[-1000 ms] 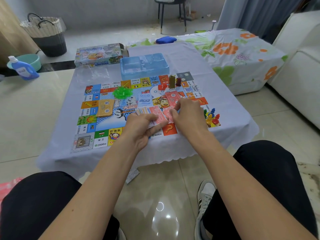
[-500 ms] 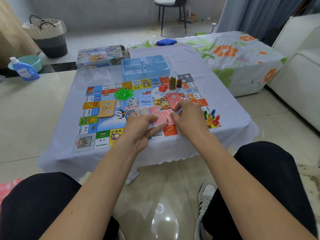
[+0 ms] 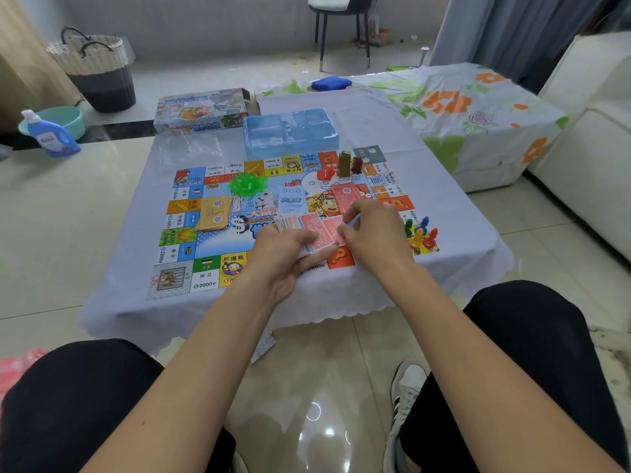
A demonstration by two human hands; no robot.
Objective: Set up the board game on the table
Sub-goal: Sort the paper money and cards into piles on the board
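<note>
Both hands grip cards: your left hand [image 3: 285, 254] curls round the fanned stack [image 3: 309, 233] over the board [image 3: 205, 233], your right hand [image 3: 374, 230] pinches one. Loosen, and cards spill toward the pawns [image 3: 421, 233] just right of your fingers.

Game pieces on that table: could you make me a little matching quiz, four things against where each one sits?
Things:
1. green pile
2. pawns
3. blue tray
4. orange cards

Places:
A. on the cloth just beyond the board's far edge
B. at the board's right edge, beside the right hand
C. on the left part of the board, nearer than the green pile
D. on the board, nearer than the tray and to its left

Pairs: 1-D, 2-B, 3-A, 4-C
</note>
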